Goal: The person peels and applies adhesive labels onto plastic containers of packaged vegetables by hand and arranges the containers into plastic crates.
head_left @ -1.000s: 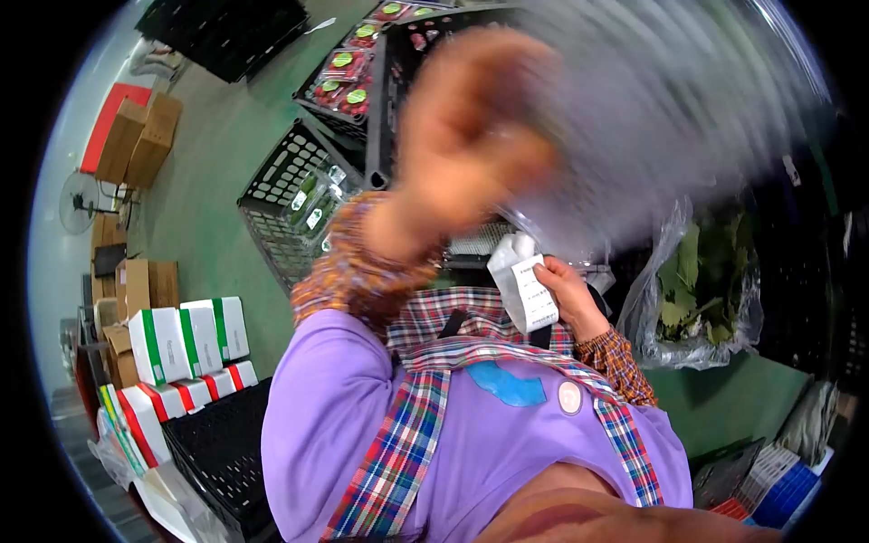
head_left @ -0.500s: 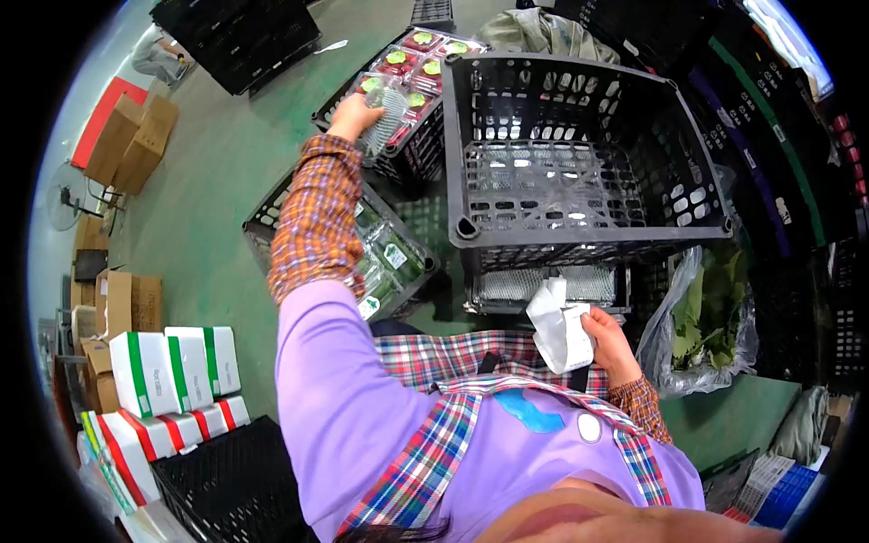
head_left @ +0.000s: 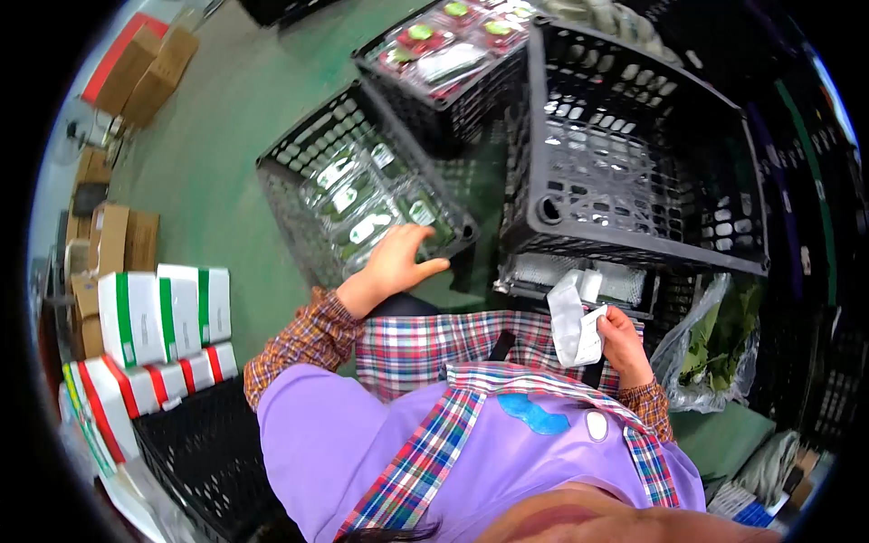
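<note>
My left hand [head_left: 394, 262] is open and holds nothing, thumb and fingers apart, at the near corner of a black crate [head_left: 303, 222]. In that crate lie clear packs of green produce [head_left: 367, 226] with white-and-green labels. My right hand [head_left: 623, 342] is closed on a folded strip of white labels [head_left: 568, 321] above my plaid apron. Behind them, clear packs of red produce [head_left: 421, 38] with green stickers fill another black crate [head_left: 444, 113], and a clear pack [head_left: 450, 63] lies on top of them. A large black crate [head_left: 625, 244] stands in front of my right hand.
Clear ridged plastic containers [head_left: 615, 281] sit below the large crate. To the right is a plastic bag of green leaves [head_left: 715, 348]. White boxes with green bands [head_left: 131, 317], a black crate [head_left: 204, 452] and cardboard boxes [head_left: 158, 77] stand at the left.
My left hand has let go of the clear pack on the red produce and come back toward me, over the green produce crate's near corner. My right hand still holds the labels.
</note>
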`<state>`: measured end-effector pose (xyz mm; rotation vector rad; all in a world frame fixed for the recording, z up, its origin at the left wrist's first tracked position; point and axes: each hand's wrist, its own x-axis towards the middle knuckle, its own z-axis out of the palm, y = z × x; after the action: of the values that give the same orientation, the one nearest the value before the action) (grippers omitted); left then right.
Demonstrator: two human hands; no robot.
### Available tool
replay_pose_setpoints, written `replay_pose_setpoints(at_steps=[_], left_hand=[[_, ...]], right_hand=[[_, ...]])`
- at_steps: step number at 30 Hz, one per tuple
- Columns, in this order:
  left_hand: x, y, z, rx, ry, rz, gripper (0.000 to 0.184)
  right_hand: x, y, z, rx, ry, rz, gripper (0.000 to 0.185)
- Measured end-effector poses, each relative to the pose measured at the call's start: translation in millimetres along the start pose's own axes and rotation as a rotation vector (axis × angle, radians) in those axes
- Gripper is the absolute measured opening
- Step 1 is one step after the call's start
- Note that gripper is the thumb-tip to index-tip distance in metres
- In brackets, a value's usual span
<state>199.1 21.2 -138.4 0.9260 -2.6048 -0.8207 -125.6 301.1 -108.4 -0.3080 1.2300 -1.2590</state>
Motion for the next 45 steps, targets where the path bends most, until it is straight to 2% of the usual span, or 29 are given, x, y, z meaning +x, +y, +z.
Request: replay_pose_setpoints(at_steps=[3,4,6,8,9,12,13,14,16,19,22,27,28,30,32,33,36,40,41,43,44,45], left_hand=[[-57.6,-30.1,-10.4,-0.174,0.064,-0.326,0.051],[-69.5,-44.8,-9.0,-0.202,0.138,-0.333,0.047],[-85.3,-73.7,-11.8,0.181,0.257,-0.259,0.042],[-92.8,-77.6,-28.7,0.516,0.526,-0.328,0.042],[-97.8,-80.9,-33.8,0.576,0.551,-0.456,0.045],[-122.7,-107.3,-15.6,0.368,0.474,-0.410,0.044],[-124.9,-95.3,-6.5,0.313,0.360,-0.398,0.042],[-119.7,-60.5,-4.2,0.412,0.286,-0.432,0.039],[-121.9,-60.4,5.5,0.359,0.171,-0.132,0.037],[-111.2,-59.9,-10.6,0.354,0.160,-0.071,0.036],[-106.5,-61.9,-2.4,-0.248,-0.268,-0.406,0.041],[-78.6,-72.7,2.2,-0.198,-0.209,-0.274,0.043],[-66.7,-73.7,2.4,-0.216,-0.260,-0.291,0.041],[-55.9,-114.1,32.9,-0.064,-0.116,-0.274,0.044],[-49.2,-145.5,52.0,0.183,-0.107,-0.342,0.053],[-44.2,-143.9,50.5,0.175,-0.311,-0.500,0.063],[-53.7,-140.3,62.3,0.411,-0.501,-0.520,0.067],[-42.9,-137.9,53.4,0.366,-0.571,-0.642,0.063],[-32.0,-128.0,55.6,0.394,-0.448,-0.674,0.062],[8.5,-65.8,39.4,0.186,0.012,-0.293,0.057],[34.5,-30.9,27.2,0.053,0.115,-0.101,0.053],[59.9,-8.0,23.3,-0.023,0.132,0.085,0.050]], right_hand=[[18.0,-1.6,18.9,-0.031,-0.123,0.092,0.018],[24.9,0.5,23.5,-0.051,-0.149,0.118,0.017],[34.4,5.9,31.5,-0.090,-0.191,0.161,0.016],[38.4,6.7,46.5,-0.104,-0.211,0.183,0.015],[41.7,7.0,51.6,-0.105,-0.227,0.190,0.016],[46.5,9.0,62.1,-0.100,-0.241,0.192,0.016],[47.7,10.4,61.3,-0.098,-0.238,0.195,0.016],[48.8,11.6,61.2,-0.098,-0.235,0.199,0.016],[49.0,6.1,65.6,-0.105,-0.246,0.177,0.018],[52.3,7.2,63.6,-0.124,-0.247,0.144,0.017],[56.0,10.8,66.7,-0.142,-0.204,0.148,0.016],[61.9,19.0,68.2,-0.167,-0.193,0.173,0.016],[62.5,20.1,68.3,-0.155,-0.199,0.174,0.014],[61.7,21.7,69.1,-0.130,-0.210,0.176,0.010],[62.4,25.6,66.0,-0.130,-0.207,0.181,0.011],[61.2,25.5,66.2,-0.130,-0.207,0.179,0.011],[54.5,25.8,64.0,-0.142,-0.174,0.166,0.011],[52.9,34.0,48.1,-0.150,-0.210,0.131,0.015],[53.7,35.1,47.8,-0.159,-0.206,0.128,0.016],[56.0,38.3,45.6,-0.151,-0.218,0.134,0.017],[55.2,37.6,50.0,-0.149,-0.200,0.146,0.017],[55.8,39.5,51.1,-0.134,-0.222,0.154,0.017]])
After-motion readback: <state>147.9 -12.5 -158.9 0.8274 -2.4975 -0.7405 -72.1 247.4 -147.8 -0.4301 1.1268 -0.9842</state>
